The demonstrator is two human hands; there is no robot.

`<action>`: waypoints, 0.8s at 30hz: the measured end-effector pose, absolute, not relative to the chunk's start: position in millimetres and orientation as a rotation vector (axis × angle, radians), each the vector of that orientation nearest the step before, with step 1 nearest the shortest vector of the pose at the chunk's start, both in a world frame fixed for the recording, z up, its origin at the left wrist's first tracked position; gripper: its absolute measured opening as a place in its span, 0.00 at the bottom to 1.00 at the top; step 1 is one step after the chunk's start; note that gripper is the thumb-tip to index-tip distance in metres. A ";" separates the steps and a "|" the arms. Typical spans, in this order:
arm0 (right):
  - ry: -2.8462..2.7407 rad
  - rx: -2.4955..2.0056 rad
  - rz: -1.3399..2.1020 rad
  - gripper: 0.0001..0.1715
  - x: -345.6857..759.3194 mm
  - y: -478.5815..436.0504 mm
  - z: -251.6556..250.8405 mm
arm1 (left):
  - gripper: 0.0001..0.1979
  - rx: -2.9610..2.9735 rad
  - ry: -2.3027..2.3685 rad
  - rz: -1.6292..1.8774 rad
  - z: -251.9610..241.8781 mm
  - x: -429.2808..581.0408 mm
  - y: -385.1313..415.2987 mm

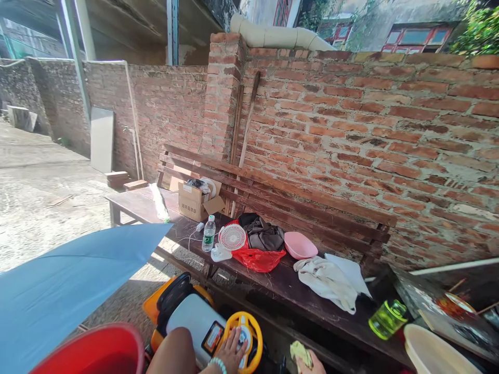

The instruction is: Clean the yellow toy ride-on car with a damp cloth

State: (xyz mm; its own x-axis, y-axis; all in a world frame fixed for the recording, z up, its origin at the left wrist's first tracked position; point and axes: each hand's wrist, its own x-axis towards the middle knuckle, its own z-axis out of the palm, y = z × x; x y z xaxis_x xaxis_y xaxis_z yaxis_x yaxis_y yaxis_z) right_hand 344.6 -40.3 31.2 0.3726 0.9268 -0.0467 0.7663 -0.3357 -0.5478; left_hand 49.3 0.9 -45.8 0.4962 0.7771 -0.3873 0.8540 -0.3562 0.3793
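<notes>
While our left hand (231,352) rests palm-down on the hub of the yellow steering wheel (259,338) at the bottom centre of the frame, our right hand (317,364) holds a crumpled pale yellow cloth (298,353) to the right of the wheel. The left fingers are extended and slightly spread; they touch the hub and grip nothing. The right fingers are closed on the cloth, and the lower edge of the frame cuts off that hand. We find the wheel mounted on a ride-on toy car (191,315), lower centre-left. A red basin (128,337) occupies the lower left. Above the toy car, the dark counter (283,284) runs diagonally across mid-frame. On it, from left to right, we identify a cardboard box (190,202), a water bottle (209,236), a red bag (259,261), a pink basin (299,245) and a white cloth (327,283).
</notes>
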 end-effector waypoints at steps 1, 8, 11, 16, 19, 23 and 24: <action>-1.510 -2.149 0.520 0.19 334.5 -39.1 28.6 | 0.40 2.197 1.350 -0.178 -42.2 49.1 -1.6; -1.955 -2.387 0.320 0.23 262.3 -28.5 25.3 | 0.39 2.178 1.369 -0.154 -33.9 45.3 -13.4; -1.992 -2.417 0.375 0.23 261.7 -24.3 37.6 | 0.41 2.171 1.391 -0.107 -30.9 44.8 -16.5; -1.887 -2.488 0.548 0.20 269.0 -10.0 52.9 | 0.42 2.194 1.341 -0.127 -18.3 42.2 -21.1; -1.837 -2.523 0.626 0.19 274.1 2.2 50.4 | 0.42 2.196 1.347 -0.156 -10.7 41.1 -20.9; -1.731 -2.482 0.673 0.19 285.5 12.5 39.7 | 0.38 2.170 1.328 -0.149 -13.5 41.4 -16.9; -1.694 -2.466 0.676 0.18 288.3 13.3 37.7 | 0.38 2.168 1.332 -0.139 -16.5 41.7 -15.8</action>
